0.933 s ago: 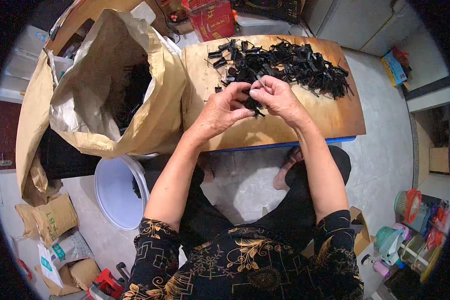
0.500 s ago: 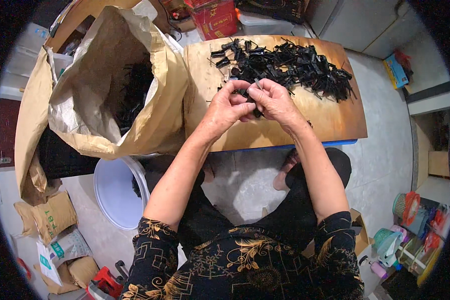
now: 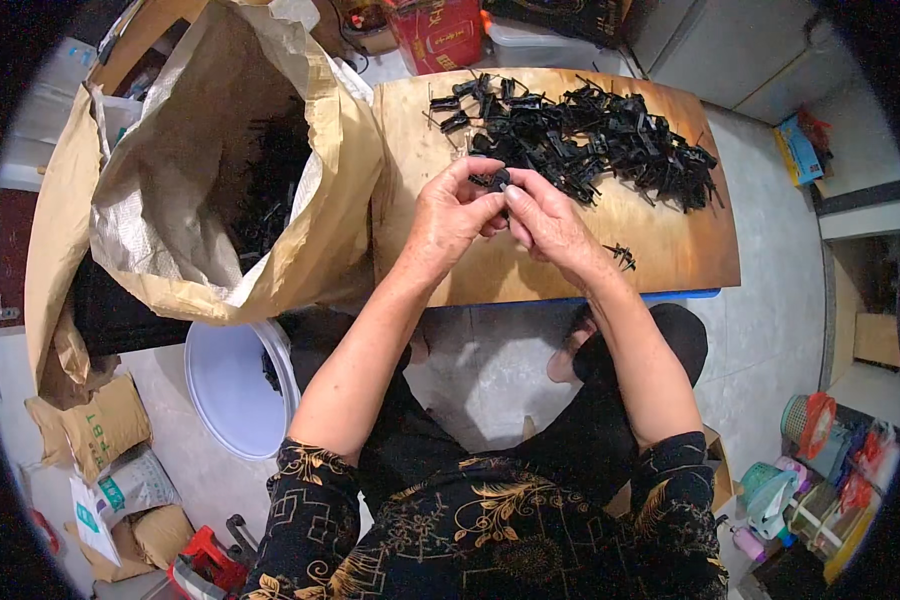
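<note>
My left hand (image 3: 452, 215) and my right hand (image 3: 547, 218) meet over a wooden board (image 3: 530, 270), both pinching one small black plastic part (image 3: 497, 180) between the fingertips. Just beyond my hands a heap of black plastic parts (image 3: 580, 140) is spread across the far half of the board. One single black part (image 3: 620, 256) lies on the board to the right of my right wrist.
A large open brown paper sack (image 3: 220, 180) with black parts inside stands left of the board. Below it sits a pale bucket (image 3: 232, 385). Small brown bags (image 3: 95, 430) lie at lower left, a red box (image 3: 440, 30) is behind the board, and colourful containers (image 3: 810, 470) are at lower right.
My hands have lifted slightly toward the heap and turned the black part between the fingers. A loose part now lies on the board by my right wrist.
</note>
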`<state>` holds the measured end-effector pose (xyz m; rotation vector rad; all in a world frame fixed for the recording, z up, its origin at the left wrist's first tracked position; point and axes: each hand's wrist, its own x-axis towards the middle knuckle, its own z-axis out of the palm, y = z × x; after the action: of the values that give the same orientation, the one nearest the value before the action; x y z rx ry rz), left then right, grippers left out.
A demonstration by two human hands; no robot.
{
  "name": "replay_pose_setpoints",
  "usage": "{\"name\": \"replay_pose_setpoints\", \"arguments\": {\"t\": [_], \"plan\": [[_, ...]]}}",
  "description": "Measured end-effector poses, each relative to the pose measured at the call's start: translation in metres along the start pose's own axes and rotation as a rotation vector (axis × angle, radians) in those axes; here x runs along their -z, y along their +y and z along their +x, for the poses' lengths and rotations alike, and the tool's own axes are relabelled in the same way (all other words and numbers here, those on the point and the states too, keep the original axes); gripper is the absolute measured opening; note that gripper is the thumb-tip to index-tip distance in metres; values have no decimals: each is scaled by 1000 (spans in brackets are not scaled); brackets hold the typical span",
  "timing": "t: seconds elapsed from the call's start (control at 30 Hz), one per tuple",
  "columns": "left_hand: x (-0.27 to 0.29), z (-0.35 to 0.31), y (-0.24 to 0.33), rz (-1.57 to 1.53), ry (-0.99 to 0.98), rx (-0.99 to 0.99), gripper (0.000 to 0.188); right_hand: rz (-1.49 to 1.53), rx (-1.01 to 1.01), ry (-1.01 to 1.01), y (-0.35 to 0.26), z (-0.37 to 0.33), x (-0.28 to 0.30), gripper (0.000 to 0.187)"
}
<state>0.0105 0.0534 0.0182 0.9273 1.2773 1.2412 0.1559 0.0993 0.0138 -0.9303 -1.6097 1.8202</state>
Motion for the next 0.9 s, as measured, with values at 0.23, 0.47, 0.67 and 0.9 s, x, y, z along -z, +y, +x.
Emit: {"name": "replay_pose_setpoints", "arguments": {"t": [0.23,0.47,0.67,0.9], "plan": [[-9,0,-1,79,66,-47,25,29,-17,-18,4,3,0,31],[-14,1,-17,347,219,-312,27,-14,41,53,15,10,-9,28],[-13,4,-21,699,307,-449,27,49,-16,95,21,17,-11,25],[-16,-4,0,308,203,-246,33,10,127,95,16,7,-1,25]]}}
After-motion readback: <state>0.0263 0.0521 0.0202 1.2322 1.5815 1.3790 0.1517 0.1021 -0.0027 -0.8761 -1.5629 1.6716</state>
